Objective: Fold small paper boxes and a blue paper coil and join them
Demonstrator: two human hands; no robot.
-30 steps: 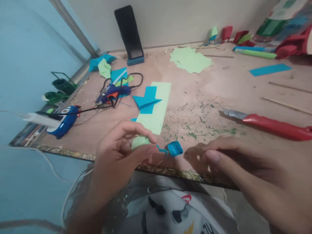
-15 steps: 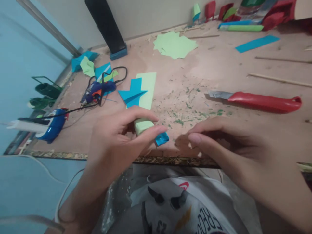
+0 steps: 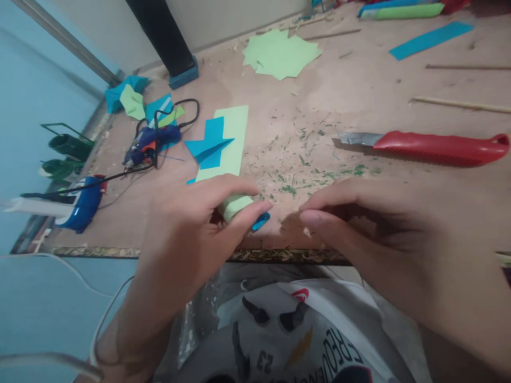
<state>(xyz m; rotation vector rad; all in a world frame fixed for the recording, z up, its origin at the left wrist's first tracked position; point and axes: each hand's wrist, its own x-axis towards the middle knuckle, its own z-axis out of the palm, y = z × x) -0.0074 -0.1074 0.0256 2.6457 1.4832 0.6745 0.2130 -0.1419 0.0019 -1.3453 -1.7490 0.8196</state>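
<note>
My left hand [image 3: 203,218] is closed around a small folded paper piece [image 3: 236,207], pale green with a blue end [image 3: 261,221] that shows past my thumb. Most of that piece is hidden by my fingers. To its right, my right hand [image 3: 359,229] has thumb and forefinger pinched together; what is between them, if anything, is too small to make out. Green shavings [image 3: 291,189] lie on the tabletop between and beyond the hands. A red-handled cutter knife [image 3: 435,148] rests behind my right hand, its blade pointing left.
A blue paper cutout [image 3: 211,146] lies on a light green sheet [image 3: 235,127]. A blue glue gun [image 3: 151,143] with a black cord sits at the left, near a blue-and-white object [image 3: 85,205]. Farther back are a jagged green paper [image 3: 279,53], a blue strip [image 3: 431,40] and thin sticks [image 3: 459,103].
The view has tilted down slightly. Whitish bits seen below my right fingertips earlier are mostly out of sight, and less of the blue end shows beside my left thumb.
</note>
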